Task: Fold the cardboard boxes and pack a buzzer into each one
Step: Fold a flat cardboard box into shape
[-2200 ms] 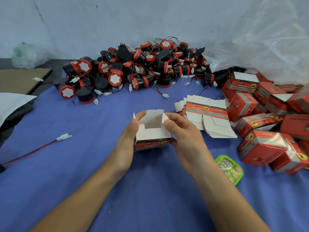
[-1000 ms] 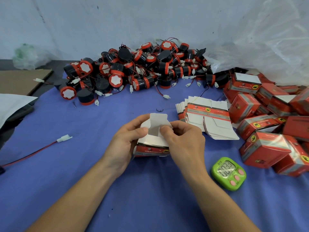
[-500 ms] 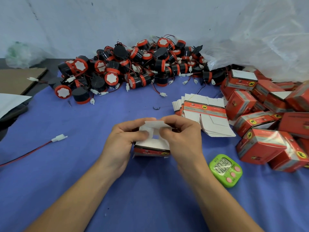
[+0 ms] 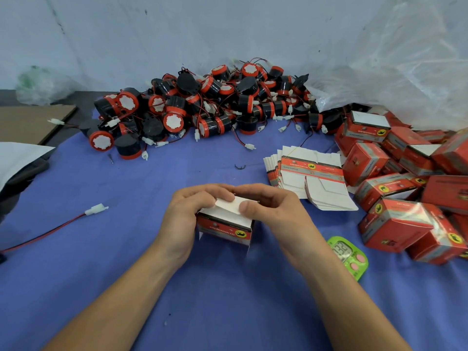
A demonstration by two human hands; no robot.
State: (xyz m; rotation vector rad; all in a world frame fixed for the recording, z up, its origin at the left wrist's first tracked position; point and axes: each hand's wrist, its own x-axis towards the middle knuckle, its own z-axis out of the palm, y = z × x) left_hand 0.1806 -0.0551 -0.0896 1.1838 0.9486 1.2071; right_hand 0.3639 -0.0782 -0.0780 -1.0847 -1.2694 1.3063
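A small red and white cardboard box point(image 4: 224, 228) stands on the blue cloth point(image 4: 228, 300) in front of me. My left hand point(image 4: 184, 219) grips its left side, and its fingers curl over the white top flap. My right hand point(image 4: 273, 214) holds the right side, with the thumb pressing that flap down flat. A big pile of black and red buzzers point(image 4: 197, 110) with wires lies at the back. A stack of flat, unfolded boxes point(image 4: 309, 178) lies just right of my hands. What is inside the held box is hidden.
Folded red boxes point(image 4: 410, 188) are heaped at the right, under a clear plastic bag point(image 4: 405, 72). A green timer point(image 4: 348, 257) lies near my right wrist. A loose red wire with a white plug point(image 4: 93, 210) lies at the left, beyond it brown cardboard point(image 4: 30, 122).
The box's white top flap stood upright with the box open; both hands have folded it down, and it now lies flat under my thumbs.
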